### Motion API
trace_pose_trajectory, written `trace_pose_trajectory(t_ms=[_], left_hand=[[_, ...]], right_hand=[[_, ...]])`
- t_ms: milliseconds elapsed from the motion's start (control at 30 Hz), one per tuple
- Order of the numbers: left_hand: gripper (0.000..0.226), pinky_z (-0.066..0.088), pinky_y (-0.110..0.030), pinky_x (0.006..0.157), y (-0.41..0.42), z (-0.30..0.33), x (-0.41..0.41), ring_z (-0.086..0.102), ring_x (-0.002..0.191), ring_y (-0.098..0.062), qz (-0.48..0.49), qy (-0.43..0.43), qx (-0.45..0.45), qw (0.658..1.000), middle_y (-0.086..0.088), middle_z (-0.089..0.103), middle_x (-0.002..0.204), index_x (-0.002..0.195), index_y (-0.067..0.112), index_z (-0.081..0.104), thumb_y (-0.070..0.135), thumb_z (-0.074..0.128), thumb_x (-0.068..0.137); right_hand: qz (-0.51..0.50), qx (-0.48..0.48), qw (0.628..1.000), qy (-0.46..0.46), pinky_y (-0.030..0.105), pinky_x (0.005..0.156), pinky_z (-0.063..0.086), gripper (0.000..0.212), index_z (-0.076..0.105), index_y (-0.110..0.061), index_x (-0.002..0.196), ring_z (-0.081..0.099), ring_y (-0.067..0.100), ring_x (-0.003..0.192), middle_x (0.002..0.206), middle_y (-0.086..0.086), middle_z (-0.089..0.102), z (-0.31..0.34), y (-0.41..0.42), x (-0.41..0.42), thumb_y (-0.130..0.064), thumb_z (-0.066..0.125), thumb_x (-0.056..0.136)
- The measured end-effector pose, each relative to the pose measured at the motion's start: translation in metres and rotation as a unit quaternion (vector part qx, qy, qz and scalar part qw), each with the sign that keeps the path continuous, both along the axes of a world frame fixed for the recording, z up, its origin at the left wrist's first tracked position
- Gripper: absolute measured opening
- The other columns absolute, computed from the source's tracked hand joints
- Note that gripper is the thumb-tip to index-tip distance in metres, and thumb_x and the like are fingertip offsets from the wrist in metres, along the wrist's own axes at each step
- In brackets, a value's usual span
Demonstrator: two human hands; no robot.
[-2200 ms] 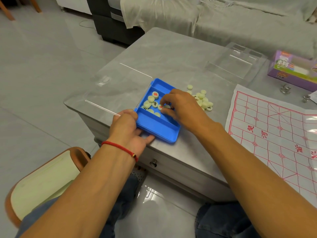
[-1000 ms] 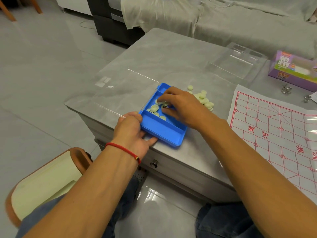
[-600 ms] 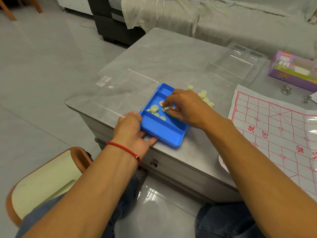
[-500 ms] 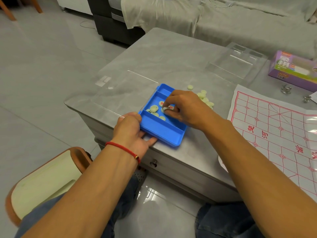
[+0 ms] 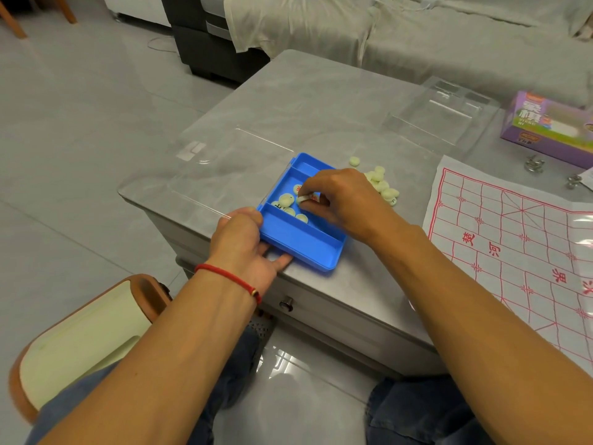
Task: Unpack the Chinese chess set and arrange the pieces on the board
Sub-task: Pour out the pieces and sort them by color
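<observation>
A blue plastic tray (image 5: 298,239) with compartments sits near the front left corner of the grey table (image 5: 321,101). Several cream round chess pieces (image 5: 286,200) lie in its middle compartment. My left hand (image 5: 244,242) grips the tray's near left corner, thumb on the rim. My right hand (image 5: 340,200) reaches into the tray and pinches one or more pieces (image 5: 303,199) at its fingertips. A loose pile of cream pieces (image 5: 383,187) lies on the table just right of the tray. The red-lined paper board (image 5: 519,239) is spread out at the right.
A clear plastic lid (image 5: 234,162) lies left of the tray, another clear cover (image 5: 442,117) at the back right. A purple box (image 5: 548,126) and small metal clips (image 5: 534,163) sit at the far right. A grey-draped sofa stands behind, and a chair (image 5: 80,342) is at my left.
My right hand has gathered pieces in the tray and now pinches them slightly raised. The tray was shifted a little right early on; my left hand keeps holding it.
</observation>
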State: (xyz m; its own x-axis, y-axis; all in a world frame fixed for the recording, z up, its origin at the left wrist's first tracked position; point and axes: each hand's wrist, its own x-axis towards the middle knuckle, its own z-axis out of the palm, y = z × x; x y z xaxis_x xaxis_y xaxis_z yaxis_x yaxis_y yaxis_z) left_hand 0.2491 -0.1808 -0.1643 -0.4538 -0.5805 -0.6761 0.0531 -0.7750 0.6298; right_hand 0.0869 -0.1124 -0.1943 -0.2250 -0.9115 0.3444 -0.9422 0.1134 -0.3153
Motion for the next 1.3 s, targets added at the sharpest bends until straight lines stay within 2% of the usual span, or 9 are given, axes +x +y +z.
trace_pose_trajectory(t_ms=[67,133,233,333,400,667,833,1000,1300], left_hand=[[0.021,0.057,-0.047,0.064,-0.001,-0.001,0.000,0.068,0.086,-0.028,0.002,-0.002,-0.004,1.000,-0.012,0.066,0.098,0.090,0.018,0.052,0.003,0.039,0.098],[0.022,0.057,-0.047,0.062,-0.003,0.000,0.001,0.068,0.086,-0.028,0.007,-0.004,-0.006,1.000,-0.012,0.066,0.098,0.089,0.018,0.052,0.002,0.039,0.097],[0.023,0.057,-0.046,0.061,-0.004,0.001,0.002,0.068,0.085,-0.028,0.021,-0.006,-0.009,1.000,-0.011,0.066,0.094,0.085,0.017,0.052,0.002,0.039,0.097],[0.022,0.057,-0.045,0.061,-0.006,0.001,0.003,0.068,0.086,-0.027,0.033,-0.009,-0.016,0.999,-0.010,0.066,0.093,0.086,0.018,0.052,0.003,0.040,0.097],[0.022,0.057,-0.045,0.062,-0.005,0.002,0.003,0.068,0.086,-0.026,0.035,-0.008,-0.017,0.999,-0.010,0.065,0.094,0.088,0.018,0.053,0.003,0.040,0.098],[0.021,0.056,-0.044,0.059,-0.003,0.004,0.002,0.068,0.084,-0.025,0.034,-0.007,-0.018,0.999,-0.009,0.066,0.091,0.088,0.017,0.053,0.004,0.040,0.099],[0.021,0.056,-0.046,0.063,0.000,0.003,0.000,0.067,0.086,-0.026,0.027,-0.004,-0.018,0.999,-0.010,0.065,0.093,0.087,0.017,0.052,0.004,0.040,0.098],[0.023,0.056,-0.045,0.062,0.002,-0.001,0.000,0.067,0.086,-0.027,0.020,-0.001,-0.013,1.000,-0.011,0.065,0.096,0.087,0.018,0.052,0.001,0.039,0.096],[0.023,0.056,-0.046,0.065,0.001,-0.003,0.000,0.067,0.085,-0.027,0.008,-0.003,-0.019,1.000,-0.011,0.065,0.094,0.086,0.018,0.053,0.002,0.040,0.096]], right_hand=[[-0.032,-0.028,0.997,-0.063,0.014,0.062,0.040,0.012,0.075,-0.012,0.093,0.051,0.004,0.057,0.073,-0.008,0.062,0.009,0.003,-0.004,-0.021,0.075,0.086],[-0.089,-0.066,0.987,-0.120,0.008,0.059,0.037,0.009,0.075,-0.014,0.091,0.052,0.001,0.056,0.071,-0.016,0.059,0.018,0.010,-0.014,-0.021,0.074,0.087],[-0.205,-0.093,0.965,-0.132,0.017,0.062,0.047,0.009,0.075,-0.016,0.090,0.059,0.003,0.062,0.076,-0.010,0.067,0.022,0.026,-0.041,-0.024,0.074,0.086],[-0.296,-0.012,0.950,-0.093,0.029,0.073,0.052,0.016,0.076,-0.015,0.096,0.066,0.015,0.079,0.087,0.000,0.071,0.015,0.045,-0.064,-0.028,0.074,0.086],[-0.315,0.038,0.943,-0.100,0.028,0.073,0.049,0.023,0.074,-0.014,0.104,0.064,0.019,0.083,0.093,0.004,0.071,0.010,0.051,-0.069,-0.031,0.073,0.088],[-0.260,0.034,0.957,-0.123,0.019,0.072,0.048,0.025,0.075,-0.017,0.106,0.065,0.009,0.079,0.090,-0.006,0.069,0.019,0.046,-0.061,-0.032,0.076,0.086],[-0.117,-0.003,0.982,-0.151,0.019,0.069,0.051,0.013,0.076,-0.018,0.096,0.064,0.008,0.070,0.084,-0.008,0.071,0.028,0.022,-0.023,-0.025,0.077,0.085],[-0.066,0.089,0.993,-0.029,0.036,0.077,0.049,0.033,0.068,-0.020,0.117,0.059,0.017,0.082,0.099,0.000,0.066,0.005,-0.003,0.000,-0.031,0.074,0.086],[-0.045,0.032,0.998,0.017,0.037,0.068,0.047,0.016,0.072,-0.010,0.105,0.061,0.028,0.083,0.093,0.008,0.063,-0.005,-0.011,0.006,-0.016,0.065,0.091]])
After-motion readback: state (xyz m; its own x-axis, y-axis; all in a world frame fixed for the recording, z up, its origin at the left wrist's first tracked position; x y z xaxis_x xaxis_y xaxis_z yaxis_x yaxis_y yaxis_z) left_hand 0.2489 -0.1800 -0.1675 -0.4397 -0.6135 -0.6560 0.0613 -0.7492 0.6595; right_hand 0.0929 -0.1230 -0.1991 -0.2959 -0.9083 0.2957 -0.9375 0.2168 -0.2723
